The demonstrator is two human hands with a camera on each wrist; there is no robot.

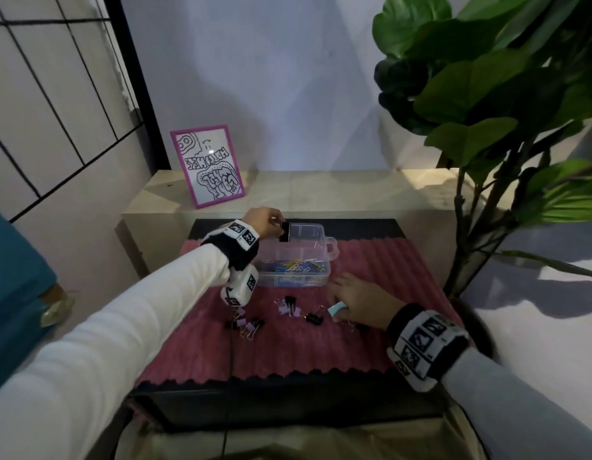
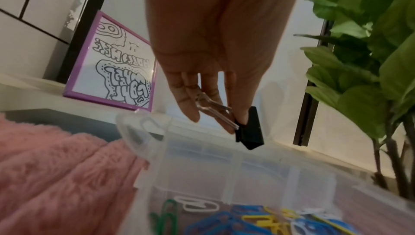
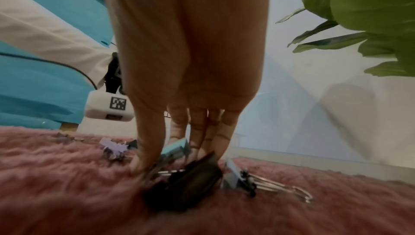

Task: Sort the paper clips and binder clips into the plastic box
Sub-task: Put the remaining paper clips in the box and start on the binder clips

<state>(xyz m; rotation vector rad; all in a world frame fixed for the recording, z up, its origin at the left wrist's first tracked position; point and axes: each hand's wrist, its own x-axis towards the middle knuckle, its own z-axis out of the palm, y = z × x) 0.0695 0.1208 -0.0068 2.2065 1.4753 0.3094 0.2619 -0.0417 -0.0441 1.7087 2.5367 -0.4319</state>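
Observation:
My left hand (image 1: 271, 222) (image 2: 215, 120) pinches a black binder clip (image 1: 284, 232) (image 2: 250, 130) by its wire handles and holds it in the air over the back left corner of the clear plastic box (image 1: 324, 242) (image 2: 202, 164). Coloured paper clips (image 1: 297, 265) (image 2: 224, 217) lie in the box's front compartments. On the rug in front of the box, my right hand (image 1: 334, 305) (image 3: 170, 157) reaches down, thumb and fingers around a light blue binder clip (image 1: 337, 308) (image 3: 176, 148). A large black binder clip (image 3: 188, 182) lies just under the fingertips.
Several purple and black binder clips (image 1: 288, 307) lie scattered on the pink fluffy rug (image 1: 288, 353), which covers a black table. A pale clip with long handles (image 3: 233, 176) lies to the right. A framed drawing (image 1: 206, 166) leans behind. A leafy plant (image 1: 487, 94) stands at the right.

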